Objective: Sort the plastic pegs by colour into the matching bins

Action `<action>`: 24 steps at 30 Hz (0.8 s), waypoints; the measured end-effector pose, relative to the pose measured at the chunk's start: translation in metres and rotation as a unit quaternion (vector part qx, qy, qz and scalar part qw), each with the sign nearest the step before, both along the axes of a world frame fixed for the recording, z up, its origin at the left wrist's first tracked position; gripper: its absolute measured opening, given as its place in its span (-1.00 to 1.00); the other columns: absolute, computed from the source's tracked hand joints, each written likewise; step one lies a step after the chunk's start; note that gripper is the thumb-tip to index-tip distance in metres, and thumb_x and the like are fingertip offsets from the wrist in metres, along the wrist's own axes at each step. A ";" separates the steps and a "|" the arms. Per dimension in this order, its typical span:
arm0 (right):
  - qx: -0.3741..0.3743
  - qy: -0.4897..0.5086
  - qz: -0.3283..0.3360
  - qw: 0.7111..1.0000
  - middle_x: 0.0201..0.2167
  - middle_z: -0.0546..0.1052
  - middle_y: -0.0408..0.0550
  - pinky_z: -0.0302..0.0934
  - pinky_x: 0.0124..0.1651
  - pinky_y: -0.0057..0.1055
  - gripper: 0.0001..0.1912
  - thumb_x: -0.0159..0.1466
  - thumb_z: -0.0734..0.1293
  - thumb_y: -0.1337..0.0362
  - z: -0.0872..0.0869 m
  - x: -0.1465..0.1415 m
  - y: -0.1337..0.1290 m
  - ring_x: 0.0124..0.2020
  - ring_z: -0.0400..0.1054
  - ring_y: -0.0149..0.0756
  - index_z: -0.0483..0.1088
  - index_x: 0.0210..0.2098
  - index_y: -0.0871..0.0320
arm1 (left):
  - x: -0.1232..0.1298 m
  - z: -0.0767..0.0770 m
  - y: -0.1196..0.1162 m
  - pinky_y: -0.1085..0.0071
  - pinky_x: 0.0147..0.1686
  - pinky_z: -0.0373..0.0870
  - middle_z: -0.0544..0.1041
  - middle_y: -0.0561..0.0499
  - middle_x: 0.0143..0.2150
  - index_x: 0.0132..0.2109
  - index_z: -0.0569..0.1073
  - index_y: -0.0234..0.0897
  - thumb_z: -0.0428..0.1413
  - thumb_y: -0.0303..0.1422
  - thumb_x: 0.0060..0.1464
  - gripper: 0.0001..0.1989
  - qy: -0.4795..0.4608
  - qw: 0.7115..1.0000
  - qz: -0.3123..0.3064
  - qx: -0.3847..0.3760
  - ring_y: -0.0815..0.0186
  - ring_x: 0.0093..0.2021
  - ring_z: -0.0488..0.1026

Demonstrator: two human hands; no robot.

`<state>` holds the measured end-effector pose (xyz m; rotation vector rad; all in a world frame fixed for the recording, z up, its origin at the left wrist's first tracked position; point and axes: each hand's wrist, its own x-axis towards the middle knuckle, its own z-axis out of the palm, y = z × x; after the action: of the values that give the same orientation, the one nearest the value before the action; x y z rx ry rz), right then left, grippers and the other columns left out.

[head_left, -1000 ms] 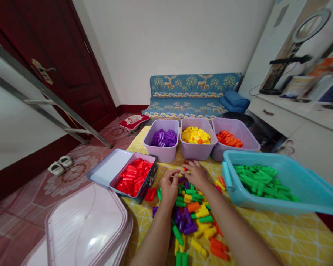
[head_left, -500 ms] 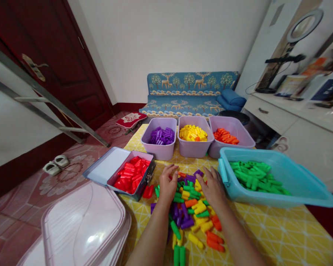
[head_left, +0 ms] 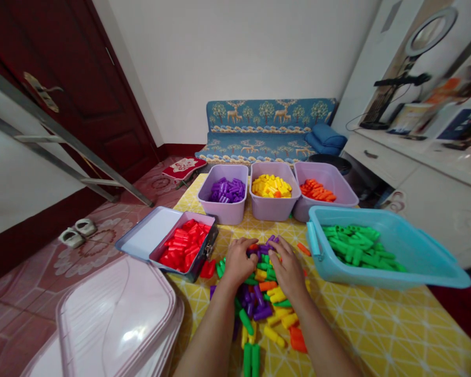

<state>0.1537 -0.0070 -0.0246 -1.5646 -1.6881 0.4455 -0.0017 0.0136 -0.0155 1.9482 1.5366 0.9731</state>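
A loose pile of plastic tube-shaped pieces in green, yellow, orange and purple (head_left: 262,312) lies on the table between my forearms. My left hand (head_left: 239,260) is over the far left side of the pile, fingers bent forward and thumb apart. Opposite it, my right hand (head_left: 289,268) rests on the pile's right side with its fingers spread. Some purple pieces (head_left: 270,242) lie between the fingertips of both hands. Neither hand visibly grips a piece, though the undersides of the fingers are hidden.
Behind the pile stand lilac bins of purple (head_left: 223,213), yellow (head_left: 273,208) and orange pieces (head_left: 304,213). A turquoise bin (head_left: 377,277) of green pieces is at right. At left are an open case (head_left: 147,233) with red pieces and stacked lids (head_left: 118,309).
My hands have drawn closer together, the right one shifting left over the pile. An orange piece now shows beside the turquoise bin, where my right hand was.
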 end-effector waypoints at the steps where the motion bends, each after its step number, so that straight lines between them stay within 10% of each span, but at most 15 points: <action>1: 0.005 0.034 0.011 0.999 0.22 0.27 0.16 0.03 0.24 -0.05 -0.57 0.27 0.13 0.15 0.000 -0.002 0.000 0.24 0.13 -0.04 0.43 0.00 0.21 | 0.000 0.000 0.000 0.23 0.04 0.28 0.55 -0.11 -0.12 -0.06 0.55 -0.27 0.03 -0.52 -0.16 -0.54 -0.004 1.000 0.003 -0.007 0.14 -0.06 0.41; 10: -0.138 0.231 0.168 0.948 -0.15 0.56 0.04 0.33 -0.04 -0.22 -0.67 0.25 0.20 0.17 0.039 0.022 -0.003 -0.15 0.47 -0.19 0.44 -0.08 0.13 | -0.002 -0.003 0.002 0.52 -0.52 0.23 0.42 0.08 -0.61 -0.37 0.54 -0.33 -0.05 -0.44 -0.07 -0.75 -0.180 0.980 0.032 -0.075 0.39 -0.56 0.33; 14: -0.115 -0.018 0.127 0.985 -0.10 0.54 0.06 0.21 0.05 -0.23 -0.65 0.16 0.17 0.46 0.055 0.045 -0.013 -0.03 0.40 -0.16 0.48 -0.15 0.16 | -0.001 0.000 0.002 0.54 -0.63 0.15 0.29 0.15 -0.73 -0.33 0.54 -0.33 -0.05 -0.40 -0.03 -0.73 -0.243 0.962 0.066 -0.104 0.42 -0.69 0.25; 18: -0.176 -0.250 0.088 0.948 -0.17 0.53 0.14 0.18 -0.03 -0.26 -0.56 0.08 0.12 0.61 0.055 0.045 -0.024 -0.04 0.40 -0.11 0.48 -0.20 0.19 | -0.002 -0.002 0.002 0.52 -0.59 0.18 0.36 0.10 -0.67 -0.29 0.56 -0.33 -0.03 -0.38 0.00 -0.72 -0.211 0.970 0.106 -0.067 0.40 -0.64 0.28; 24: -0.159 -0.285 0.059 0.943 -0.15 0.46 0.11 0.16 -0.17 -0.36 -0.59 0.11 0.17 0.54 0.041 0.027 -0.017 -0.14 0.42 -0.16 0.41 -0.11 0.15 | -0.003 -0.006 0.001 0.37 -0.23 0.37 0.59 -0.03 -0.25 -0.18 0.58 -0.24 0.07 -0.41 -0.04 -0.72 -0.079 0.996 0.029 -0.023 0.28 -0.29 0.47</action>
<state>0.1805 -0.0237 0.0159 -1.9649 -2.2450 0.3565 -0.0043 0.0144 -0.0214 1.7588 1.5188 1.0792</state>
